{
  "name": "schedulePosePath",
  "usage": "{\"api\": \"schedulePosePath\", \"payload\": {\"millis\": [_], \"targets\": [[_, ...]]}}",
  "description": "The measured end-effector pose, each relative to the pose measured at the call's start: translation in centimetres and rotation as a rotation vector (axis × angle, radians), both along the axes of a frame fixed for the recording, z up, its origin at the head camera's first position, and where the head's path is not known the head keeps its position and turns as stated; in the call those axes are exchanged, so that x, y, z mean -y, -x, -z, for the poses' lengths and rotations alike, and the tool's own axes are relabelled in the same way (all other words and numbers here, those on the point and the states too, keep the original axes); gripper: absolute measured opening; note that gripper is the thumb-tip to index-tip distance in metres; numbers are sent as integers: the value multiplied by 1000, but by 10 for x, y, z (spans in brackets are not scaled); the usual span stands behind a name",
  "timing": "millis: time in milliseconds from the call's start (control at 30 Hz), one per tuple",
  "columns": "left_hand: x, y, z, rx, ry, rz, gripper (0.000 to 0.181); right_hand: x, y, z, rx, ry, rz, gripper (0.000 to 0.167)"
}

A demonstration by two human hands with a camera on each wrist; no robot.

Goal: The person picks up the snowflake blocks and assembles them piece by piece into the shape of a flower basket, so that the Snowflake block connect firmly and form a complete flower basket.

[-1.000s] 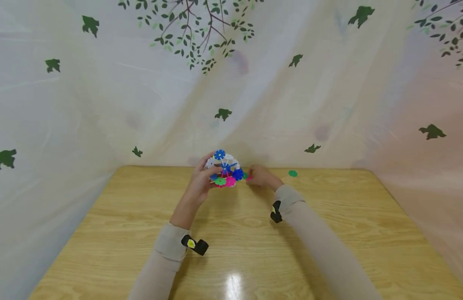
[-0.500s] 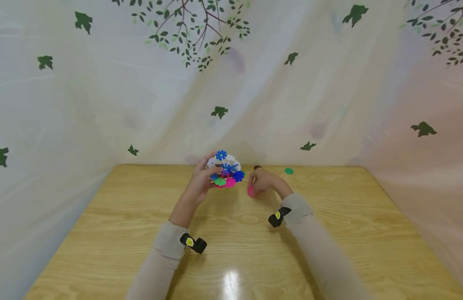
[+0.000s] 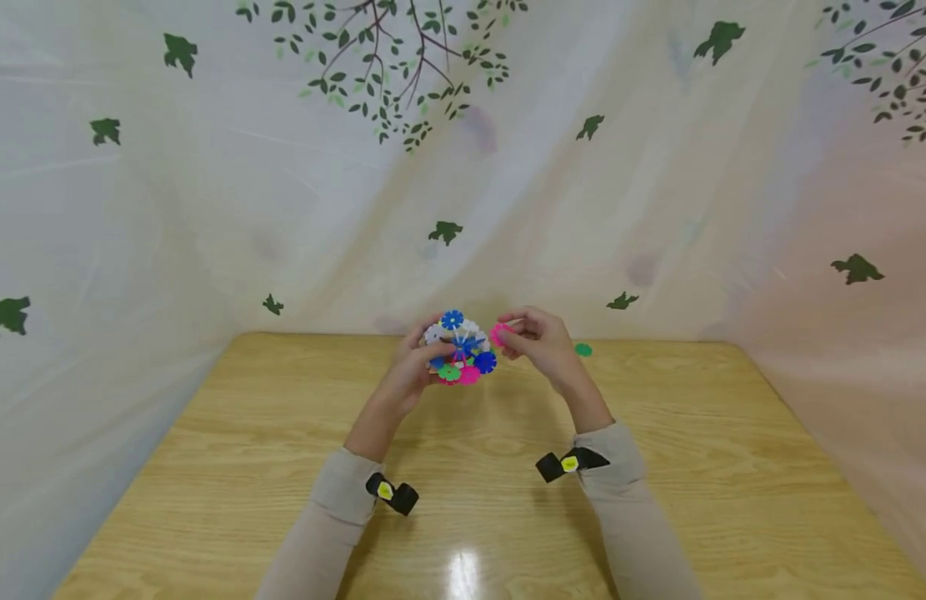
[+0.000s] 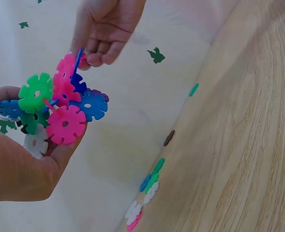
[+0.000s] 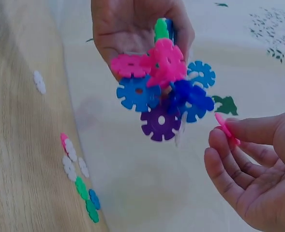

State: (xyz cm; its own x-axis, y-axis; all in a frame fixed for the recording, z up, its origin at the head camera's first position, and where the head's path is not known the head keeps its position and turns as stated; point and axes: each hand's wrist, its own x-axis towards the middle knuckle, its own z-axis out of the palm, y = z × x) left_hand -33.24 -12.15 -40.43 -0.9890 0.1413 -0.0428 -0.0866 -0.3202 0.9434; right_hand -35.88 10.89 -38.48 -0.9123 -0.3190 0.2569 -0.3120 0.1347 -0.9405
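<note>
My left hand (image 3: 404,377) holds a cluster of interlocking flower-shaped plastic discs (image 3: 461,348) above the far side of the table. Its slotted discs are pink, blue, green, white and purple, joined at angles, as the left wrist view shows with a green disc (image 4: 36,93) and a pink disc (image 4: 66,124) at the front. To the cluster's right, my right hand (image 3: 547,348) pinches a single pink disc (image 5: 226,129) between thumb and fingers. A gap separates that disc from the cluster in the right wrist view. Part of the cluster is hidden behind my left hand.
Along the table's far edge lie loose discs: a green one (image 3: 583,350), a brown one (image 4: 169,137), and several white, green, blue and pink ones, including a white disc (image 5: 39,82). A printed cloth (image 3: 342,208) hangs behind the wooden table (image 3: 463,492).
My right hand has lifted the pink disc off the table, up beside the cluster, and turned with palm more visible. The left hand still holds the cluster in nearly the same place.
</note>
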Motion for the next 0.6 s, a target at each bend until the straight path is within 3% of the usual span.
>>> {"api": "schedulePosePath", "payload": {"millis": [333, 600], "targets": [[-6, -6, 2, 2, -24, -4, 60, 16, -9, 1, -199, -31, 101, 19], [-10, -7, 4, 7, -13, 7, 61, 23, -14, 2, -252, -38, 179, 11]]}}
